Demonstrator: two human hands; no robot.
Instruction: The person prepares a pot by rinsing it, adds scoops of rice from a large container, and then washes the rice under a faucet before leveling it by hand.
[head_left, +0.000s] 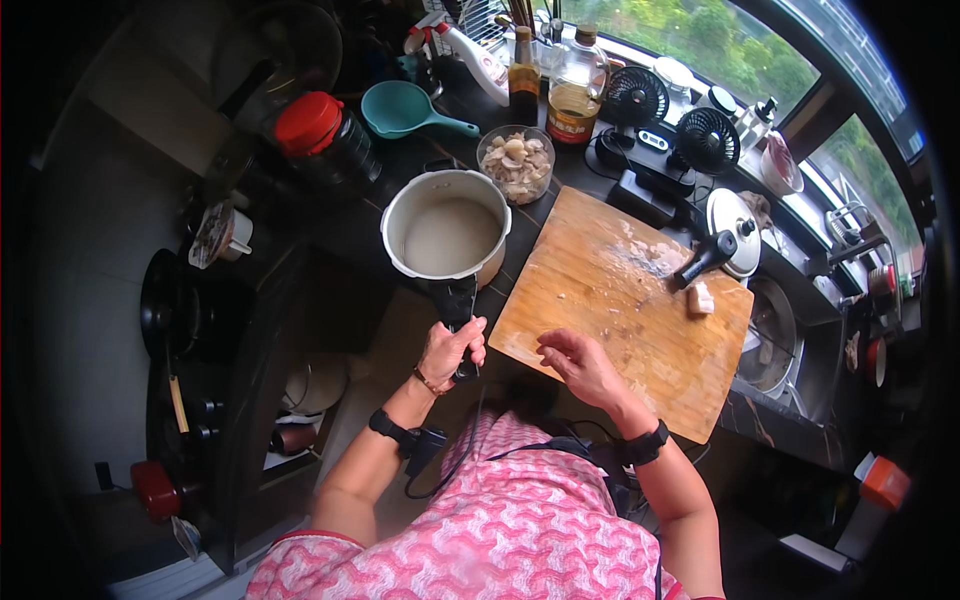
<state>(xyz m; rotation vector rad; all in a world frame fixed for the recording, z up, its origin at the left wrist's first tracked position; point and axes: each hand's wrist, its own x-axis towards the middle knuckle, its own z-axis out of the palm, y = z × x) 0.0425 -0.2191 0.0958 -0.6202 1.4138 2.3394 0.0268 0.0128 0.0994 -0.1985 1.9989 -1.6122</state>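
Note:
My left hand (451, 349) grips the black handle (456, 300) of a metal pressure cooker pot (393, 232) on the dark counter. The pot has no lid on, and its inside looks pale and cloudy. Over the near left part of a wooden cutting board (592, 277), my right hand (581, 366) hangs with loosely bent fingers and nothing visible in it. A pale chunk, perhaps fatty meat (701, 298), lies on the board's right side among wet smears. Behind the pot stands a clear bowl of cut pale pieces (516, 166).
The cooker's lid (733, 225) lies at the board's far right corner, its black handle (705, 259) reaching over the board. Further back are a teal ladle (401, 109), a red-lidded jar (309, 124), sauce bottles (574, 97) and small black fans (637, 94). A sink (817, 367) is at right.

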